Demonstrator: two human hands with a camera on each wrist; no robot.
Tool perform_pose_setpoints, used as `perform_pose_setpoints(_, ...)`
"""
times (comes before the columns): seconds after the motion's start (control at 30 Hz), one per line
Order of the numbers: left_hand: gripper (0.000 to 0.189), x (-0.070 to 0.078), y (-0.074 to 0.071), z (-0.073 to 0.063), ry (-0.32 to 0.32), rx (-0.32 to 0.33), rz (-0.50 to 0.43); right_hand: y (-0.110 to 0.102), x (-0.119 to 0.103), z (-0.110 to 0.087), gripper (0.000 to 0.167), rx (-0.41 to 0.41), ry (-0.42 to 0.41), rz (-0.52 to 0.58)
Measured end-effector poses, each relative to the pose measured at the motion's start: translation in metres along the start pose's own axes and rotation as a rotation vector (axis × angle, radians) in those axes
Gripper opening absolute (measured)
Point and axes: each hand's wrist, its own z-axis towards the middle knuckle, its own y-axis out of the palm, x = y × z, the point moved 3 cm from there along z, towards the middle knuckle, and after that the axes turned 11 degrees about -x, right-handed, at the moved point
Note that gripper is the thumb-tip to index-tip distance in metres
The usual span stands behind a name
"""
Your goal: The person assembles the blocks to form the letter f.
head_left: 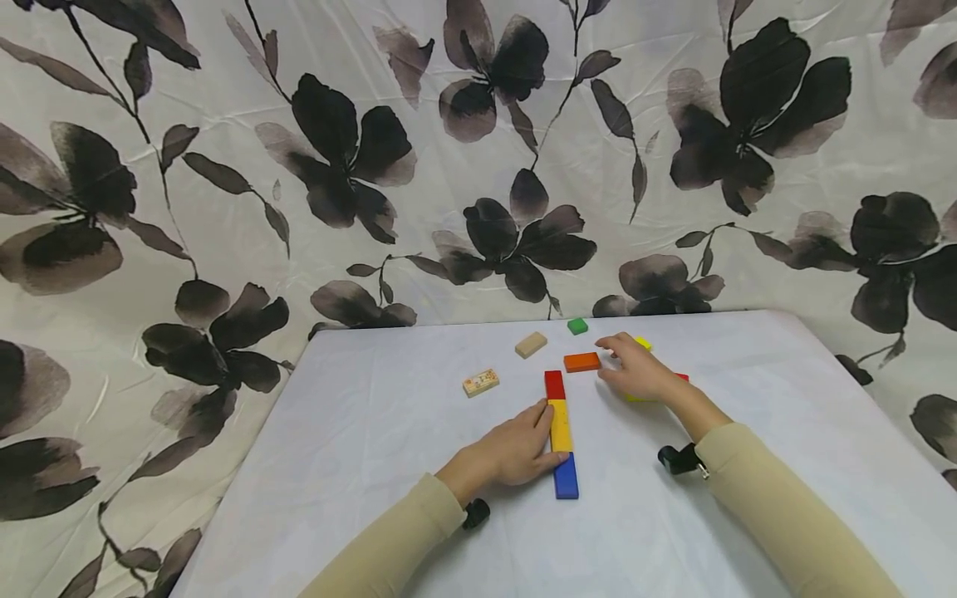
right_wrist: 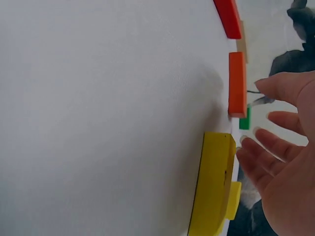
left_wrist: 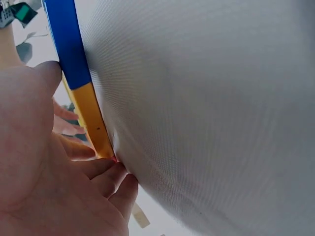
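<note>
A red block, a yellow-orange block and a blue block lie end to end in a straight row. Along the row's left side rests my left hand, its thumb near the blue-yellow joint and its fingertips by the red end. My right hand hovers with fingers loosely spread and nothing in its grasp. Just left of its fingertips lies an orange block. Beneath that hand, the right wrist view shows a long yellow block with a smaller yellow block behind it.
Left of the row sits a cream block with a printed pattern. Farther back are a plain beige block and a green block. A bit of red shows beside the right wrist. Floral cloth hangs behind the white table.
</note>
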Motion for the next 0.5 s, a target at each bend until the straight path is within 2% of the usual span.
perform_pose_setpoints(0.23, 0.089, 0.003, 0.001, -0.002, 0.008, 0.002, -0.001, 0.005, 0.001, 0.015, 0.052, -0.001, 0.003, -0.015)
perform_pose_setpoints(0.5, 0.090, 0.005, 0.000, -0.005, 0.022, -0.008, -0.019, 0.006, 0.002, 0.021, 0.046, 0.005, 0.034, -0.004)
